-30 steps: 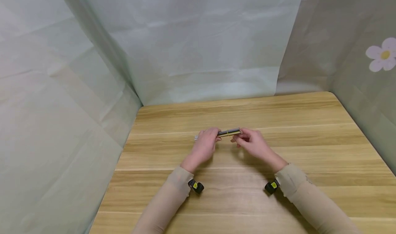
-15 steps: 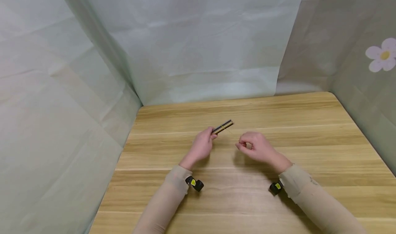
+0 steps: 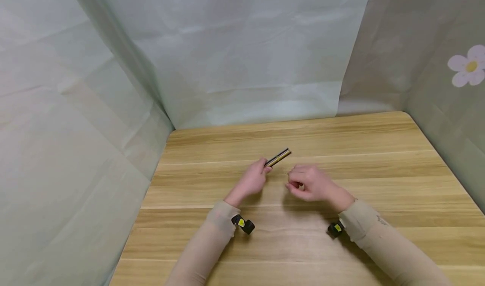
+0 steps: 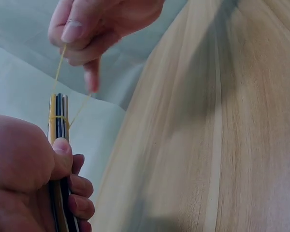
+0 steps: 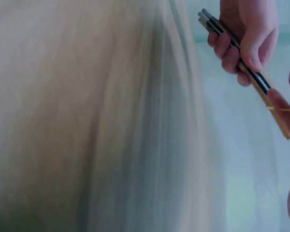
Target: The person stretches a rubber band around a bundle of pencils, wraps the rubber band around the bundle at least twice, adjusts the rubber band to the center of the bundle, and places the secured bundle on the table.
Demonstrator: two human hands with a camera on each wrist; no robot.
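A: Head view: my left hand [image 3: 253, 180] grips the pencil bundle [image 3: 278, 157] above the table [image 3: 379, 168]; it's tilted up since a second ago.

B: My right hand [image 3: 308, 183], beside the bundle, has let go of it and pinches the rubber band [image 4: 58, 72], stretching it off.

Both forearms wear thin, close-fitting beige sleeves [image 3: 212, 239] reaching the wrists. Under each wrist sits a small black camera [image 3: 244, 225] marked with a yellow patch.

A wooden table [image 3: 379, 160] stands before pale curtains [image 3: 246, 46] bearing a flower print [image 3: 467, 66].
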